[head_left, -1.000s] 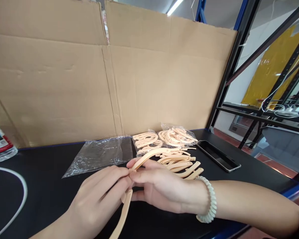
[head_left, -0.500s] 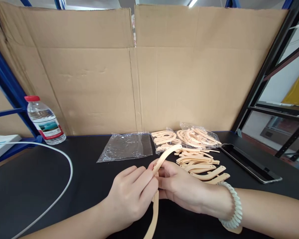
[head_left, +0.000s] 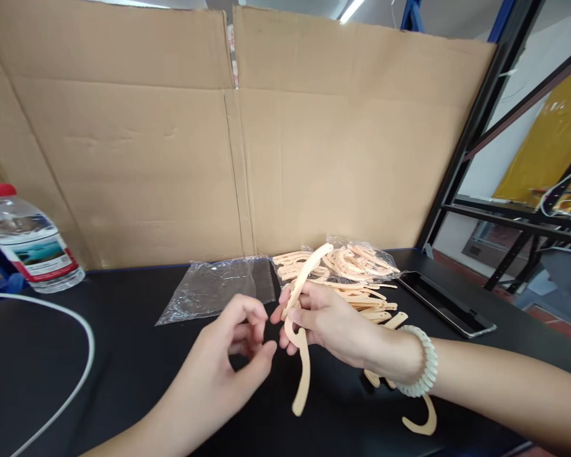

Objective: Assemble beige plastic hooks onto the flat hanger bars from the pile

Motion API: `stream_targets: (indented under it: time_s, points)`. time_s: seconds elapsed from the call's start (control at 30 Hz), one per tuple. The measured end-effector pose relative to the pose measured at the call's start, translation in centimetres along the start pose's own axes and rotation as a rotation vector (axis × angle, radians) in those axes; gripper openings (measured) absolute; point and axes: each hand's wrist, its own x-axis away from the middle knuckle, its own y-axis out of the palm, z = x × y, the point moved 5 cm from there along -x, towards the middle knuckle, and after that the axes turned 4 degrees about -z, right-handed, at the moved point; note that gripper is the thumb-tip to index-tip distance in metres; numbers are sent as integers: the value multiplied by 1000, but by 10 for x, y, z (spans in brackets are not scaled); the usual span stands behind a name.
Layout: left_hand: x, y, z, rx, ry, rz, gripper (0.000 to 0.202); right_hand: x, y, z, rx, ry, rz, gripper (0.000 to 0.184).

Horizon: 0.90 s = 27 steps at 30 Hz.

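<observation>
My right hand [head_left: 323, 324], with a pale bead bracelet at the wrist, is closed around the middle of a long curved peach plastic piece [head_left: 303, 362] held upright over the black table [head_left: 99, 381]. My left hand [head_left: 233, 355] hovers just left of it, fingers curled and apart, holding nothing. Behind my right hand lies a loose pile of the same peach pieces [head_left: 371, 304], and two clear bags filled with them [head_left: 356, 260] rest against the cardboard wall. One curved piece [head_left: 421, 424] lies under my right forearm.
An empty clear plastic bag [head_left: 209, 292] lies flat behind my left hand. A water bottle [head_left: 26, 241] stands at far left, with a white cable [head_left: 76, 374] looping nearby. A dark phone [head_left: 445, 303] lies at right. Cardboard [head_left: 171, 158] walls the back; black shelving stands right.
My left hand has let go of the peach piece and drawn back to the left. My right hand now holds the piece alone, raised more upright. The view has shifted.
</observation>
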Motion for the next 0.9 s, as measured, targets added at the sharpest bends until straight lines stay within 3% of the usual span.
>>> stream_targets:
  time_s: [0.07,0.13,0.23,0.33,0.5,0.67,0.8,0.9]
  points:
    - [-3,3,-8,259,-132,4,26,6,1,-7,251,-23,-67,10]
    - [-4,11,-14,412,-221,-15,37,15,8,-12,613,-72,-183,18]
    - [0,23,-20,468,-290,-8,30,30,19,-16,1082,-134,-298,45]
    - [5,25,-21,434,-281,64,22,38,22,-18,1306,-168,-246,63]
    - [7,15,-16,404,-228,154,23,40,17,-17,1389,-227,-125,45]
    - [11,8,-23,441,-278,248,14,36,1,-20,1371,-228,-11,12]
    - [15,11,-27,489,-341,241,16,37,-9,-22,1265,-260,60,19]
    - [18,12,-26,548,-375,252,16,40,-10,-20,1309,-309,84,24]
